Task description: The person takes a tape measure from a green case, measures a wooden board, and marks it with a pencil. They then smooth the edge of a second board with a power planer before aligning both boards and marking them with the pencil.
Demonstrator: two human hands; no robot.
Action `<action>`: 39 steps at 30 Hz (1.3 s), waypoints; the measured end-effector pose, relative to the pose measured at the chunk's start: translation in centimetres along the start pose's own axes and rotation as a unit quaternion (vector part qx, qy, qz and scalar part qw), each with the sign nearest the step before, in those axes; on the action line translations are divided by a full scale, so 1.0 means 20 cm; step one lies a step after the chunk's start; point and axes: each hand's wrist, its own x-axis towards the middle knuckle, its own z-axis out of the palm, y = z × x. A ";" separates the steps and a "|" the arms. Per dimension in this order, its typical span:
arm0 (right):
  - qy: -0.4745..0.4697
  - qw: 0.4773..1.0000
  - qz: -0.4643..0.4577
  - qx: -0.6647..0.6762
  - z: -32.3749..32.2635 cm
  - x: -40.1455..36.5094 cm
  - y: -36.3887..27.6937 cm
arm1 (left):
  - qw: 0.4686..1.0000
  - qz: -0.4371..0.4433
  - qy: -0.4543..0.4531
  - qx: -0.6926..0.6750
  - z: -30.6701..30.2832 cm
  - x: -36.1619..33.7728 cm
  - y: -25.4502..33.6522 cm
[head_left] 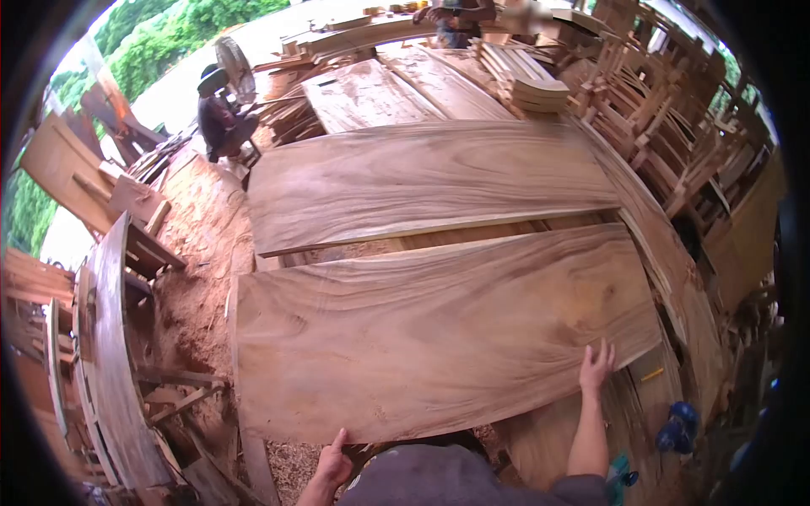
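A wide wooden slab (422, 337) with flowing grain lies flat in front of me. At its near left edge, my left hand (335, 462) is closed on the slab, thumb up along the rim and the other fingers mostly out of sight. My right hand (596, 368) is at the slab's near right edge, fingers spread and touching the wood. Beyond a narrow gap lies a second wooden slab (439, 177), roughly parallel to the first.
Sawdust (202, 244) covers the ground at left, beside a bench-like wooden piece (110, 329). Wooden frames (650, 126) are piled at right. A blue object (677, 427) and a yellow pencil-like stick (652, 374) lie near my right arm. One person (221, 118) crouches at back left; another (460, 17) stands behind.
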 end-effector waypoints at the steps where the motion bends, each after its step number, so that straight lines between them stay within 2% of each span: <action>1: 0.030 0.999 -0.017 -0.010 0.01 0.00 0.06 | 0.999 -0.017 0.003 0.032 -0.01 -0.04 0.04; 2: 0.049 0.998 -0.018 0.030 0.00 0.01 0.13 | 0.993 -0.043 0.010 0.112 -0.01 -0.07 0.07; 3: 0.094 0.995 0.004 0.019 -0.01 0.00 0.15 | 0.966 -0.047 0.005 0.253 0.04 -0.14 0.12; 4: 0.109 0.994 0.012 0.021 -0.02 0.01 0.28 | 0.920 -0.054 0.001 0.388 0.12 -0.21 0.19; 5: 0.141 0.988 0.038 0.045 -0.04 0.02 0.36 | 0.854 -0.062 -0.005 0.517 0.17 -0.25 0.21; 6: 0.149 0.987 0.055 -0.001 -0.04 0.03 0.53 | 0.764 -0.058 0.006 0.642 0.01 -0.18 0.16; 8: 0.166 0.977 0.124 -0.052 -0.13 0.05 0.68 | 0.724 -0.030 -0.101 0.682 0.09 -0.24 0.21; 9: 0.175 0.969 0.175 -0.028 -0.10 0.08 0.88 | 0.698 -0.014 -0.154 0.699 0.16 -0.25 0.24; 12: 0.086 0.944 0.310 -0.075 -0.22 0.18 1.14 | 0.634 -0.009 -0.179 0.752 0.35 -0.27 0.34; 13: 0.080 0.948 0.295 -0.086 -0.18 0.23 1.36 | 0.614 -0.020 -0.185 0.767 0.48 -0.29 0.41; 14: 0.041 0.921 0.388 -0.016 -0.25 0.26 1.23 | 0.628 -0.059 -0.147 0.762 0.57 -0.29 0.44; 15: 0.041 0.932 0.359 -0.037 -0.24 0.30 1.30 | 0.626 0.000 -0.163 0.762 0.63 -0.27 0.47; 17: 0.037 0.940 0.328 -0.092 -0.16 0.41 1.43 | 0.632 0.026 -0.125 0.764 0.76 -0.23 0.49; 20: 0.029 0.939 0.293 -0.178 -0.06 0.44 1.57 | 0.659 0.128 -0.110 0.733 0.82 -0.13 0.47; 23: 0.015 0.933 0.314 -0.174 -0.09 0.42 1.46 | 0.600 0.211 -0.081 0.768 0.88 -0.12 0.43; 26: -0.015 0.926 0.321 -0.201 -0.12 0.43 1.47 | 0.629 0.149 -0.061 0.761 0.97 -0.15 0.42; 27: 0.027 0.941 0.288 -0.177 -0.11 0.41 1.51 | 0.622 0.152 -0.045 0.767 0.98 -0.15 0.40; 28: 0.066 0.950 0.273 -0.138 -0.01 0.41 1.76 | 0.616 0.154 -0.031 0.772 1.00 -0.14 0.38; 30: 0.035 0.942 0.298 -0.149 -0.08 0.43 1.66 | 0.607 0.157 -0.016 0.779 1.08 -0.14 0.36; 34: -0.003 0.932 0.340 -0.123 -0.17 0.49 1.55 | 0.582 0.193 -0.045 0.789 1.24 -0.07 0.31; 37: 0.092 0.909 0.396 0.092 -0.16 0.58 1.58 | 0.527 0.270 -0.097 0.800 1.30 0.00 0.26; 39: 0.140 0.852 0.405 0.300 -0.23 0.63 1.32 | 0.533 0.258 -0.114 0.798 1.37 0.02 0.25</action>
